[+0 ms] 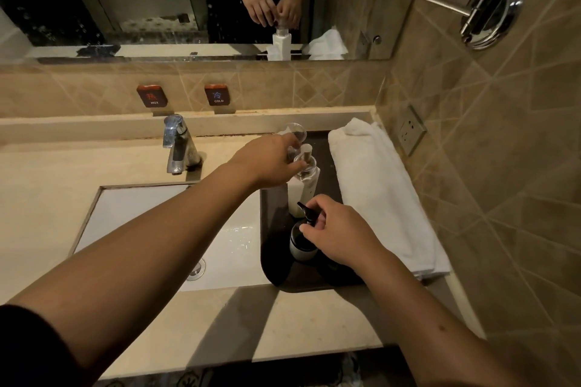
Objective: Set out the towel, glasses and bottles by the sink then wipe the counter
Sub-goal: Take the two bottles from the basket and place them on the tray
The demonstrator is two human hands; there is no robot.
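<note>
Head view: we have the towel (383,192) along the counter's right edge, left hand (270,163) pinching a glass (297,135), right hand (339,232) closed on the black bottle (300,242) in the tray (276,273) (wiping not yet done).

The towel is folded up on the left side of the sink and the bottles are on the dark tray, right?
Not quite. The head view shows the folded towel on the right side of the sink, next to the wall. The rest is right: the white bottle and black bottle stand on the dark tray.
</note>
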